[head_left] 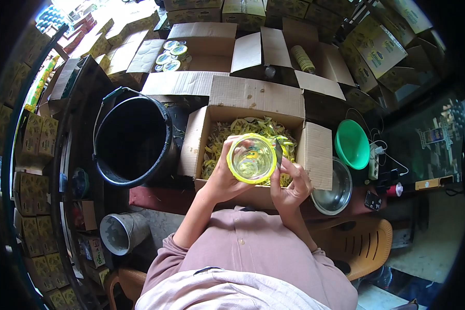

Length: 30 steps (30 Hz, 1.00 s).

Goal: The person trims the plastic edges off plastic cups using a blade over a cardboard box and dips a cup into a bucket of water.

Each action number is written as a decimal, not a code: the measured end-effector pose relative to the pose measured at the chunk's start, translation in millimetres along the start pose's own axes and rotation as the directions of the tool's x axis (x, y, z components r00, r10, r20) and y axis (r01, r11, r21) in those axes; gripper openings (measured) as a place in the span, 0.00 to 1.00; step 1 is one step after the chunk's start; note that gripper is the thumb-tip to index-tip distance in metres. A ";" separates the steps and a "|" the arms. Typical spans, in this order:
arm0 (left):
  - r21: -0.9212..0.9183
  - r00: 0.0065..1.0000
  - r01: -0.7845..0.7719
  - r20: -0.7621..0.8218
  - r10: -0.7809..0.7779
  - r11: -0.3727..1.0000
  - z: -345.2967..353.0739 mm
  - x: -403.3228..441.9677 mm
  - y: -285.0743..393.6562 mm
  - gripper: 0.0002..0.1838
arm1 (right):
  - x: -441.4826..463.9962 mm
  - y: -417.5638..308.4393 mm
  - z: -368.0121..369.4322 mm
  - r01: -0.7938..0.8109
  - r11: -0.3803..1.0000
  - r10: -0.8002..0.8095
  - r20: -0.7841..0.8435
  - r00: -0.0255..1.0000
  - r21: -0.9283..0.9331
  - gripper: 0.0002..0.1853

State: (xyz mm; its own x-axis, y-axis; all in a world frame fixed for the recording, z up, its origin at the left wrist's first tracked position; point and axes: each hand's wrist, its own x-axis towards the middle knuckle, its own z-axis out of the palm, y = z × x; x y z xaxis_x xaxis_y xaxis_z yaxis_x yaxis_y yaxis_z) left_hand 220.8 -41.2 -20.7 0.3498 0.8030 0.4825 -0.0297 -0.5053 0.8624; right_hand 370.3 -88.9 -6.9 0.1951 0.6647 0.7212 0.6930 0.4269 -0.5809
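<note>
Dark surface with a reddish front edge (155,200), in a cramped room stacked with cartons (382,49); on it an open box (258,95) of yellow scraps (243,126), black bucket (134,139) to the left, green bowl (352,144) to the right. Over the box, left hand (221,180) grips a clear tub (251,158) with a yellow rim, hiding part of the scraps; right hand (290,187) pinches a dark blade (278,152) beside the rim, contact unclear.

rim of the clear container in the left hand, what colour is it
The rim is bright yellow, best seen in the head view.
</note>
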 end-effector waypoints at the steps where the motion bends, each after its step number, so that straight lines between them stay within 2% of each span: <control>1: -0.040 1.000 0.023 0.011 -0.023 0.999 1.0 -1.2 -2.2 0.39 | 0.7 -0.5 0.2 -0.003 1.000 0.003 -0.004 1.000 -0.007 0.15; 11: -0.123 1.000 0.028 0.007 -0.027 0.992 4.9 -6.0 -10.9 0.39 | 2.5 -1.1 -2.4 0.006 0.999 -0.005 -0.027 1.000 0.051 0.15; 14: -0.138 0.999 0.044 0.028 -0.040 0.990 5.7 -6.0 -9.4 0.39 | 2.5 -2.3 -2.2 0.021 1.000 -0.020 -0.022 1.000 0.009 0.15; 20: -0.086 0.992 0.086 0.102 -0.077 0.993 3.0 -3.2 -6.8 0.38 | 6.8 -4.8 -2.2 0.064 0.994 -0.067 -0.031 0.997 -0.089 0.17; 30: 0.042 0.992 0.073 0.097 -0.077 0.996 -2.1 -4.2 -2.8 0.38 | 13.2 -9.8 -1.1 0.060 0.988 -0.058 0.013 0.998 -0.143 0.19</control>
State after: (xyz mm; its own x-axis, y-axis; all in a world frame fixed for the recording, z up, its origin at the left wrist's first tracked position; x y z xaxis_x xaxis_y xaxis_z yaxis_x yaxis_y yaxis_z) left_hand 217.4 -42.5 -24.8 0.4405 0.8050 0.3974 0.0350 -0.4577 0.8884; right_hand 366.9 -85.0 8.7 0.1452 0.6467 0.7488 0.7952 0.3740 -0.4772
